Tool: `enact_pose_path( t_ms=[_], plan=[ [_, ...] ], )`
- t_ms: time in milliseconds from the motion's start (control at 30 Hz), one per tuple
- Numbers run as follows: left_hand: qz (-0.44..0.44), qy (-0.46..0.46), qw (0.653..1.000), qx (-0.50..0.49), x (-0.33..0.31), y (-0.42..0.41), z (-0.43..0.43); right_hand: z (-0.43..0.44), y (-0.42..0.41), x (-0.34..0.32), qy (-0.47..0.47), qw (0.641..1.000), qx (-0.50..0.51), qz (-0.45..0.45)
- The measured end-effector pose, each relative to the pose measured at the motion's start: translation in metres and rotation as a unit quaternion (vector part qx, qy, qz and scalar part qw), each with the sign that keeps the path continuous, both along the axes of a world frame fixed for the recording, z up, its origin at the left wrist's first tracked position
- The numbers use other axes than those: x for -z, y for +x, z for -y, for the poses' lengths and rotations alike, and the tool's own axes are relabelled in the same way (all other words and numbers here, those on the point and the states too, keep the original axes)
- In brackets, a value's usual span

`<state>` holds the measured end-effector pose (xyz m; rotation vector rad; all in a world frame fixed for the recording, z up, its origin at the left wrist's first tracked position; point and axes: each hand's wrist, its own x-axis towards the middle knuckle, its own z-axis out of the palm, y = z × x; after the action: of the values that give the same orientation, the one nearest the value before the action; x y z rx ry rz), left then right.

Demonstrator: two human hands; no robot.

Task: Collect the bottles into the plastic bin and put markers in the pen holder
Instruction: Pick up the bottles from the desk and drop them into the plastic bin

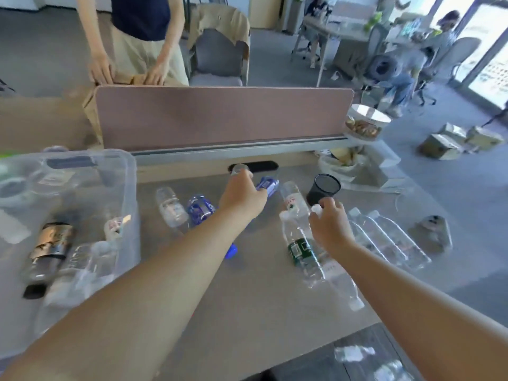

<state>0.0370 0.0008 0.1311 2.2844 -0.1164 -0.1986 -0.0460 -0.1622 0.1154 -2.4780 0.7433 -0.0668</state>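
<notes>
A clear plastic bin (129,174) stands at the left and holds a dark bottle (49,248) and clear bottles (82,268). Several bottles lie on the table: a clear one (170,207), a blue-labelled one (200,209), a red-labelled one (292,198), a green-labelled one (299,250) and two clear ones (390,240) at the right. My left hand (242,195) is closed on a blue-labelled bottle (268,185) near the table's back. My right hand (331,225) pinches the white cap (316,209) of a bottle just in front of the black mesh pen holder (324,188). I see no markers.
A pink divider panel (220,116) closes the back of the table, and another person (132,50) stands behind it. A grey object (431,232) sits at the right, with a bowl of snacks (365,119) at the divider's end. More bottles (354,353) lie below the front edge.
</notes>
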Motion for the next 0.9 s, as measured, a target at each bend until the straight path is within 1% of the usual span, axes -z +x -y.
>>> enact_pose_path(
  t_ms=[133,267,400,467,533,633,700,800,900],
  plan=[
    [-0.060,0.056,0.996,0.028,0.040,-0.006,0.065,0.059,-0.008,0.021,0.012,1.000,0.020,-0.002],
    [-0.162,0.051,0.985,0.004,0.083,-0.009,0.128,0.112,-0.011,0.046,0.014,1.000,0.017,-0.003],
    [-0.233,0.063,0.970,-0.024,0.133,-0.017,0.164,0.150,-0.012,0.067,0.044,0.998,0.041,-0.011],
    [-0.251,0.058,0.965,-0.041,0.152,-0.022,0.168,0.159,-0.014,0.073,0.055,0.998,0.037,-0.006],
    [-0.252,0.050,0.964,-0.070,0.163,-0.023,0.167,0.164,-0.014,0.075,0.056,0.998,0.031,-0.006],
    [-0.254,0.068,0.960,-0.095,0.161,-0.018,0.167,0.173,-0.007,0.081,0.057,0.998,0.018,-0.034],
    [-0.233,0.074,0.964,-0.108,0.149,-0.011,0.162,0.168,-0.004,0.084,0.068,0.995,0.005,-0.068],
    [-0.195,0.067,0.968,-0.140,0.118,-0.001,0.151,0.142,-0.006,0.095,0.086,0.989,-0.048,-0.108],
    [-0.149,0.076,0.977,-0.131,0.087,0.011,0.139,0.119,-0.011,0.115,0.010,0.986,-0.068,-0.154]
  ],
)
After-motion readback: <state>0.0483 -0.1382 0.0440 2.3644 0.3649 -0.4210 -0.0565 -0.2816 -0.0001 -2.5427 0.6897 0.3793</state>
